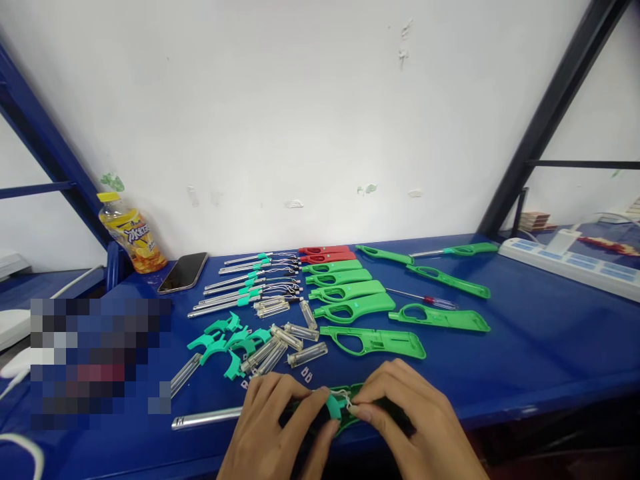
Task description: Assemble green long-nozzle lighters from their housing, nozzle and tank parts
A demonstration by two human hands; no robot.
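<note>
At the near edge of the table, a green lighter handle half (356, 388) lies under both hands, mostly covered by them. My left hand (280, 427) is closed, with thumb and index finger pinching a teal trigger (333, 407) at the handle. Past the left fingers sticks a silver metal lighter tube (207, 419), pointing left. Thin white wires (344, 395) loop above the trigger. My right hand (410, 413) pinches these wires between thumb and index finger. Just beyond the hands are loose teal triggers (215, 348) and transparent fuel tanks (307, 354).
Metal tubes with wires (225, 301) and green handle shells (353, 308) are lined up behind, with red shells (327, 257) at the back. A screwdriver (440, 303) lies right. A phone (183, 273) and drink bottle (133, 233) are left; a power strip (575, 263) sits far right.
</note>
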